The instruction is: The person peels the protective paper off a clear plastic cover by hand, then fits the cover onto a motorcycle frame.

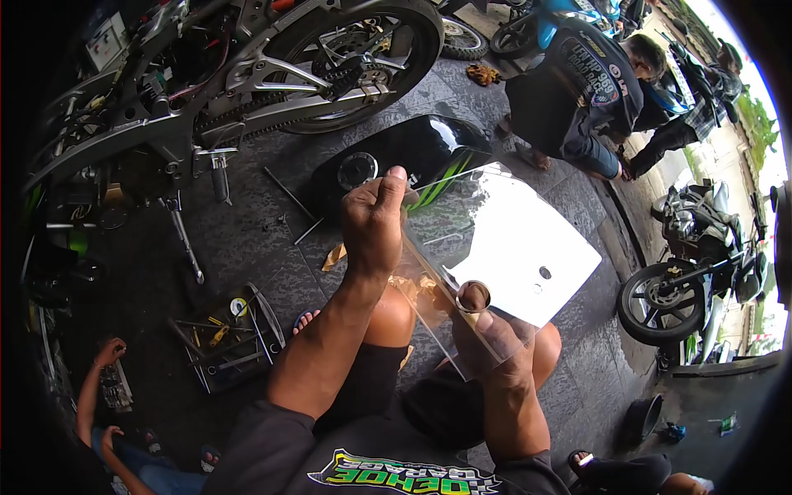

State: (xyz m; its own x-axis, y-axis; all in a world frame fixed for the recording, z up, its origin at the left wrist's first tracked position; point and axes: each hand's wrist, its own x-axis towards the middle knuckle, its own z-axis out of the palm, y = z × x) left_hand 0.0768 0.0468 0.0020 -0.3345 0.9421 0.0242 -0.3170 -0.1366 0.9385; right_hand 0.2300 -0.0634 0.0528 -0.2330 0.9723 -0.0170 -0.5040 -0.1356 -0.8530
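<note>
A clear, bent plastic sheet (528,239) is held up over my knees, with bright glare across its broad face. My left hand (376,221) is closed on its left edge, thumb up. Near the lower corner, my right hand (495,338) grips the same sheet with the thumb on top, its fingers seen through the plastic. A round hole or ring shows beside that thumb. Behind the sheet lies a black fuel tank (330,169) with green stripes. Scraps of brown paper (334,256) show beside and through the sheet.
A partly dismantled motorcycle (289,99) stands at the upper left. An open tool tray (227,338) and loose metal rods lie on the floor. Another person (569,91) crouches at the upper right, a second person's arm (92,388) shows lower left, and a motorcycle (701,272) stands right.
</note>
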